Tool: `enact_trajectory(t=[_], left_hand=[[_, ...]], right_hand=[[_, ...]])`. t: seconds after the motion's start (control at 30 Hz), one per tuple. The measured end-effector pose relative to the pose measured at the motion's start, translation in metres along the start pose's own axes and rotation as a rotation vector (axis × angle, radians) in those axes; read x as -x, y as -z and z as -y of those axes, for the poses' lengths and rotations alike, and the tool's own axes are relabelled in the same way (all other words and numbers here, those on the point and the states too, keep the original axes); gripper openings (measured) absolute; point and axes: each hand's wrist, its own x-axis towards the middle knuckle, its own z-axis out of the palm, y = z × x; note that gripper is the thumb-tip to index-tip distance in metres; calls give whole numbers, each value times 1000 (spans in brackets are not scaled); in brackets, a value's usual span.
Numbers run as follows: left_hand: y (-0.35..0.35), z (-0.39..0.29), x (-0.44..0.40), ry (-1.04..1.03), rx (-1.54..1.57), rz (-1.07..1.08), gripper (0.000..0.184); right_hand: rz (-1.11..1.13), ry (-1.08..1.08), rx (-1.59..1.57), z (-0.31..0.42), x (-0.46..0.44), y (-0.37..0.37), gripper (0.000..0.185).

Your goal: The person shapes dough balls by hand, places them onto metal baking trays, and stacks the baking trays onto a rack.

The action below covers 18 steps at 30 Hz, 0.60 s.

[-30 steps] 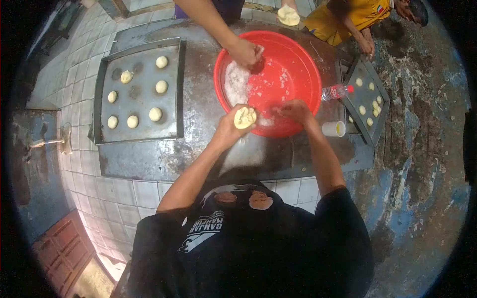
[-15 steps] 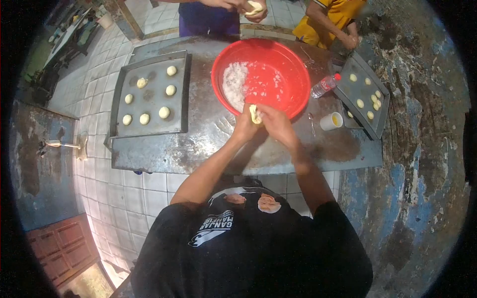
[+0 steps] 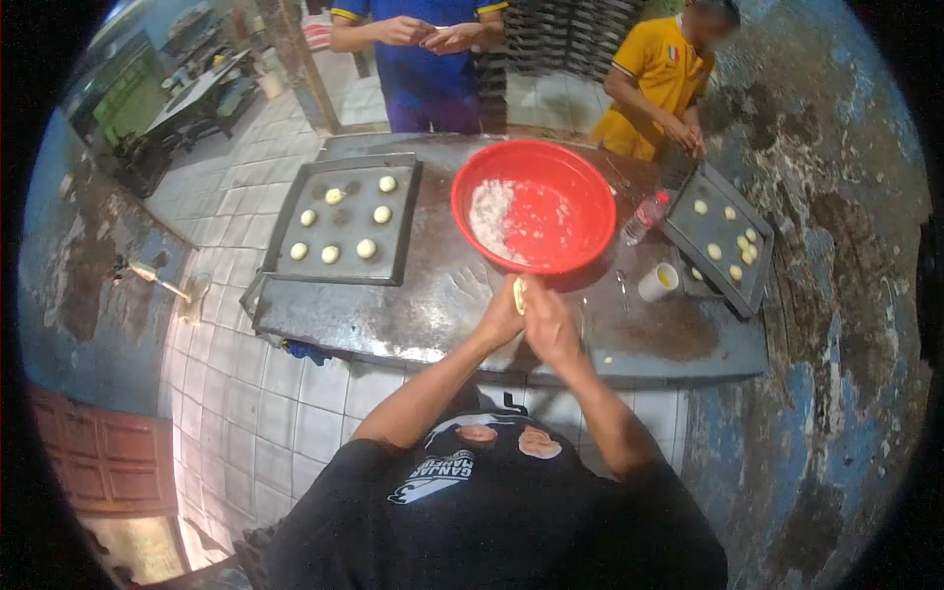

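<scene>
A small piece of pale yellow dough (image 3: 519, 295) sits between my hands, just in front of the red basin's near rim. My left hand (image 3: 502, 316) is closed around it from the left. The fingers of my right hand (image 3: 551, 323) close on its upper edge, and partly hide it. Beyond my hands stands the red basin (image 3: 580, 251), with a white crumbly filling (image 3: 491, 208) heaped on its left side and bits scattered over the bottom.
On the left is a baking tray (image 3: 324, 264) with several dough balls (image 3: 367, 248). A plastic bottle (image 3: 639, 224), white cup (image 3: 657, 285), spoon (image 3: 621, 285) and second tray (image 3: 728, 221) with dough balls lie right. Two people stand across the table (image 3: 413, 320); one wears blue, one yellow.
The view has tilted upward, so the table and trays appear lower and more of both people shows. My right hand has drawn closer over the dough in my left.
</scene>
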Motion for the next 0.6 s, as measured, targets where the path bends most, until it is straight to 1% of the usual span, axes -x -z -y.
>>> enact_trajectory(t=[0.03,0.1,0.13,0.17,0.2,0.23,0.27,0.3,0.33,0.37,0.4,0.43,0.5,0.53,0.57,0.6], left_hand=[[3,0,7,-7,-13,-18,48],[19,-13,16,366,402,117,40],[25,-28,20,500,448,147,33],[31,-38,20,491,442,131,33],[33,-45,21,518,589,161,28],[33,-49,23,546,738,196,26],[25,-46,25,548,653,99,29],[25,-39,26,549,650,89,29],[27,-31,26,462,488,42,37],[30,-22,29,385,326,-7,46],[31,-23,30,278,294,-65,56],[35,-22,36,306,288,-88,56],[53,-41,40,218,184,-8,56],[64,-42,45,246,177,-26,56],[76,-41,52,274,-31,70,54],[87,-34,54,297,-130,114,53]], right_hand=[[25,149,-48,-8,10,-14,45],[33,-51,-531,-18,10,-12,47],[-78,-150,-565,-22,13,-7,48],[-185,-247,-592,-22,12,-1,49],[-165,-122,-433,-20,15,-1,53],[-88,-110,-529,-23,23,-21,56],[-64,-135,-441,-15,24,-22,55],[-36,-160,-355,-8,25,-22,54],[-25,-150,-362,-11,22,-29,54],[-73,-342,-733,-15,17,-42,49],[-113,-552,-1102,-9,13,-48,45],[-116,-494,-1343,-6,13,-51,38],[179,-610,-1735,-13,5,-52,34],[307,-559,-1696,-29,1,-65,24],[430,-476,-1393,-35,-3,-72,21],[517,-297,-1005,-20,-11,-64,24]])
